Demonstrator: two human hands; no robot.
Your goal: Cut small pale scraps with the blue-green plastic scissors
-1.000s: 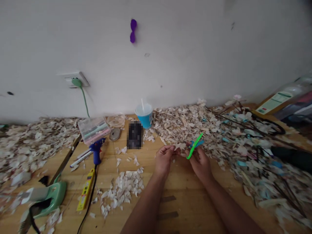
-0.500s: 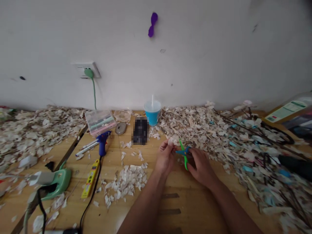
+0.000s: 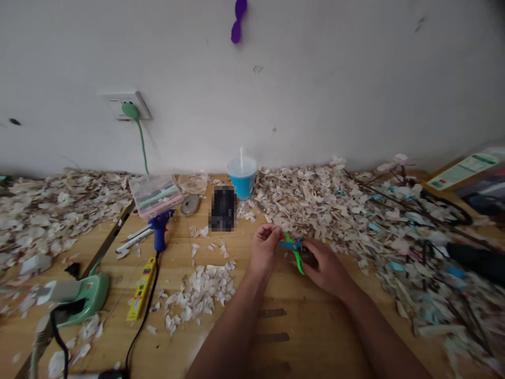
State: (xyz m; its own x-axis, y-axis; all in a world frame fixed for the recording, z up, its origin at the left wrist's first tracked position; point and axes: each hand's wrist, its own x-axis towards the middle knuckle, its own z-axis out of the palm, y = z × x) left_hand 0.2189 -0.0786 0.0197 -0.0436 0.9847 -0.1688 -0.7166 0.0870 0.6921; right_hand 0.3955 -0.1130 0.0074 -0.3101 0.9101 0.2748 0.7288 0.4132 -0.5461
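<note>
My right hand (image 3: 324,267) grips small scissors (image 3: 294,248) with green and blue handles, blades pointing left toward my left hand. My left hand (image 3: 263,250) is pinched on a small pale flake; too small to make out clearly, it sits at the scissor tips. Both hands hover over the wooden table (image 3: 284,316), just in front of a big spread of pale flakes (image 3: 315,200). A smaller heap of white cut pieces (image 3: 201,292) lies to the left of my left forearm.
A blue cup with a straw (image 3: 242,180) stands by the wall, beside a dark blurred object (image 3: 223,208). A blue glue gun (image 3: 160,234), yellow cutter (image 3: 140,289), pens, a clear box (image 3: 155,195) and a green tool (image 3: 84,295) lie left. Dark branches (image 3: 426,221) cover the right side.
The scissors swung from pointing up-right to pointing left at my left hand's fingers. Both hands drew together and closer to me; the view shifted slightly.
</note>
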